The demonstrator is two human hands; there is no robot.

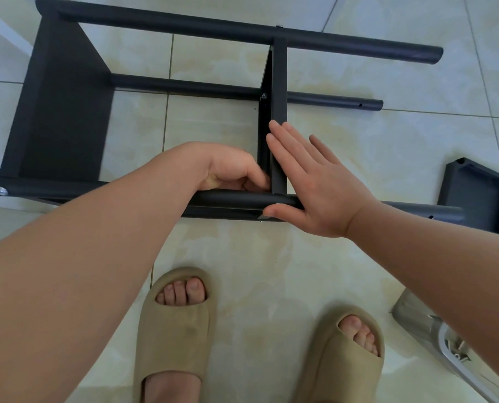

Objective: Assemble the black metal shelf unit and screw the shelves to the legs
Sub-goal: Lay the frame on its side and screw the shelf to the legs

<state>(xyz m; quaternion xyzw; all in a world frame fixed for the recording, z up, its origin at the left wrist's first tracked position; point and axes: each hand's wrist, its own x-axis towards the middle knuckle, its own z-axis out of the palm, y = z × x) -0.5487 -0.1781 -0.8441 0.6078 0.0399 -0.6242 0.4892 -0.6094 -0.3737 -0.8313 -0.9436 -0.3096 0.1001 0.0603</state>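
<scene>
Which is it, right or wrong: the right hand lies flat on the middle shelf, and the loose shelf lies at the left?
One mistake: in the head view the loose shelf lies at the right. The rest holds.

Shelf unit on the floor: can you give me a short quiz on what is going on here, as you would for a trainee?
1. True or false: the right hand lies flat, fingers straight, against the middle shelf.
2. Where is the loose shelf? A: on the tiled floor, at the right. B: on top of the middle shelf. C: in the left hand.
3. Fill in: ___ shelves stand between the legs.
Key: 1 true; 2 A; 3 two.
</scene>
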